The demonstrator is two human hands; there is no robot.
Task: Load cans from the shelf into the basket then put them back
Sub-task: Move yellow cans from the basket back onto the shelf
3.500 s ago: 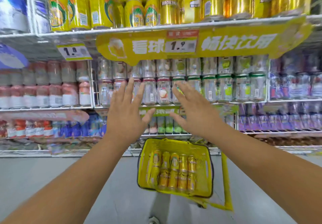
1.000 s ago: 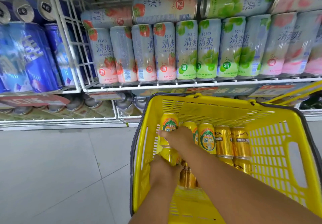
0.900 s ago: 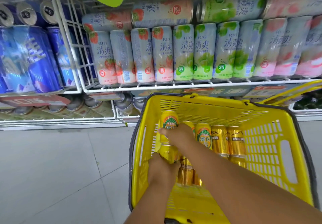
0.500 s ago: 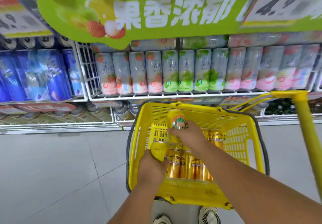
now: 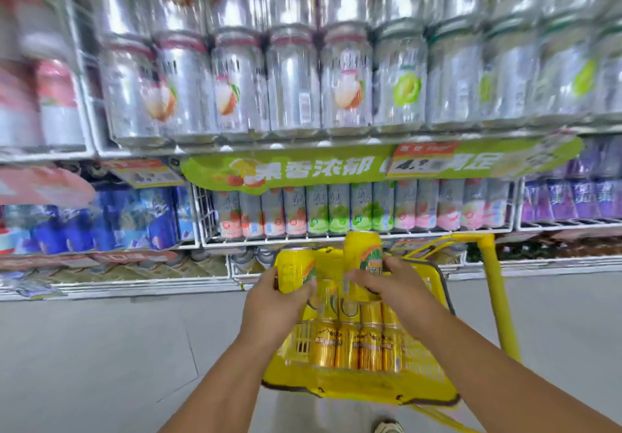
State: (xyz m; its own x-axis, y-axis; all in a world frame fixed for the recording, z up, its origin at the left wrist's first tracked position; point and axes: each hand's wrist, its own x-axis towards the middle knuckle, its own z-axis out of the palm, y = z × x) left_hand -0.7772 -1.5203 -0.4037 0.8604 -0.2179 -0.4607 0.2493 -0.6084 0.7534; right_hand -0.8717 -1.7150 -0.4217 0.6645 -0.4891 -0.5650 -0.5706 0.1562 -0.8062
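I see both hands have come up out of the yellow basket [image 5: 356, 389], low in the middle. My left hand [image 5: 272, 301] grips one yellow can [image 5: 294, 272], my right hand [image 5: 393, 284] another [image 5: 363, 252] — the putting-back part looks begun, with more cans [image 5: 356, 341] waiting inside.

We see a yellow can [image 5: 296, 272] in the left hand [image 5: 274, 304] and another yellow can [image 5: 365, 254] in the right hand [image 5: 392, 286]; both look like printed metal with a soft sheen. The gold cans [image 5: 358, 346] lying in the basket [image 5: 356, 389] are glossier, with bright streaks of light along their sides. We take the basket for moulded yellow plastic, its walls perforated. The silver cans [image 5: 292, 79] above gleam like bare brushed metal. The shelf [image 5: 303, 235] is white-coated wire. The floor [image 5: 101, 348] looks smooth and dull grey. The green banner [image 5: 336, 168] appears to be glossy printed card.
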